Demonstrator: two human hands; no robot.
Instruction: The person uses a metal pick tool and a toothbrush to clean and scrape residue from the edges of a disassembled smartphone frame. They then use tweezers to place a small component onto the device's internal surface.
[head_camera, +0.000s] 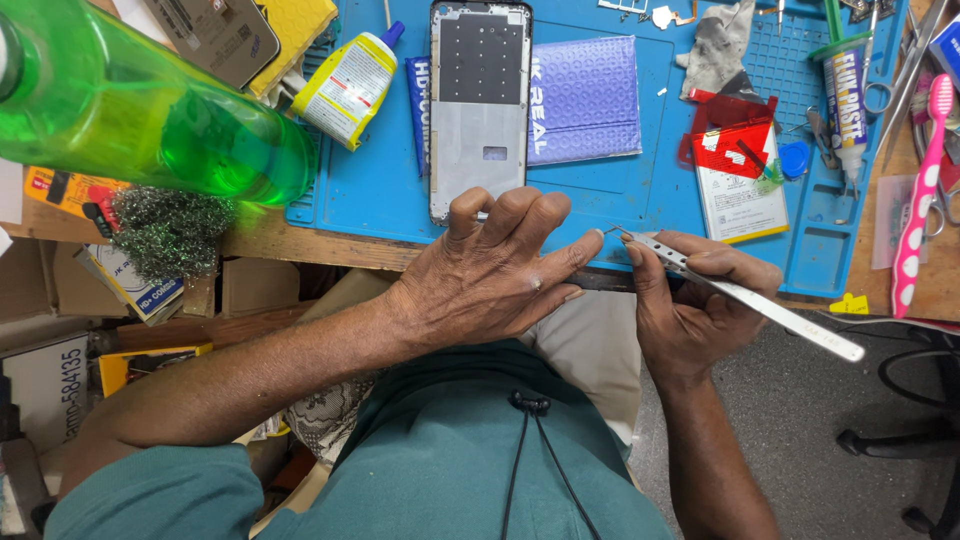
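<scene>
My right hand (690, 310) grips a pair of metal tweezers (745, 300), whose tip points left toward the fingertips of my left hand (500, 275). My left hand is curled, palm down, at the front edge of a blue work mat (620, 190), its fingers pinched close to the tweezer tip; whether a tiny part sits between them I cannot tell. Just beyond my left hand, a bare phone frame (480, 100) lies lengthwise on the mat.
A big green plastic bottle (140, 110) lies at the left, with steel wool (170, 232) below it. A yellow glue bottle (348, 85), purple pouch (585, 98), red-and-white battery (735, 170), flux syringe (846, 100), pink toothbrush (920, 190) and scissors surround the frame.
</scene>
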